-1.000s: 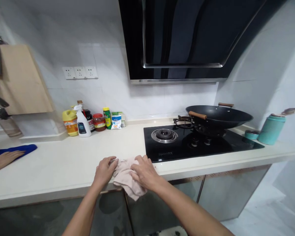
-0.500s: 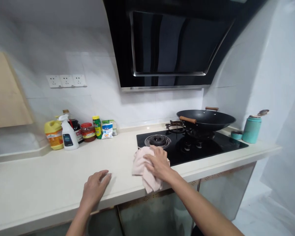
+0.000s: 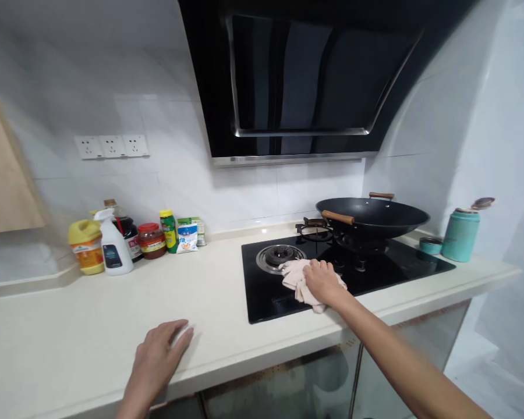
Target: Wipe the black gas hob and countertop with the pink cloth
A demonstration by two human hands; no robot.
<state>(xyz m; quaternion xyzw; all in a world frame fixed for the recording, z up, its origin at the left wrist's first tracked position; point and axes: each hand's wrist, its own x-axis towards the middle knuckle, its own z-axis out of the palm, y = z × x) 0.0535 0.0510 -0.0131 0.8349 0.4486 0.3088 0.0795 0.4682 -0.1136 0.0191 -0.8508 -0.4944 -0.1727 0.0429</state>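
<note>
My right hand (image 3: 324, 283) presses a pale pink cloth (image 3: 297, 280) onto the black glass gas stove (image 3: 266, 302), just right of the left burner (image 3: 280, 256). Its fingers are bunched over the cloth, which spreads out below and beside them. My left hand (image 3: 159, 355) rests at the front of the white countertop (image 3: 209, 291), thumb and fingers apart, holding nothing. A black wok (image 3: 371, 216) with wooden handles sits on the right burner, beyond my right hand.
Along the wall at left stand a yellow jug (image 3: 86, 247), a white spray bottle (image 3: 113, 244), a red-lidded jar (image 3: 151, 240) and a green shaker bottle (image 3: 169, 231). A teal canister (image 3: 461, 235) stands at the far right. The black range hood (image 3: 305, 81) overhangs the stove.
My right hand has slid the cloth rightward from the stove's front left edge onto the glass. My left hand stays on the counter, and the view has shifted slightly.
</note>
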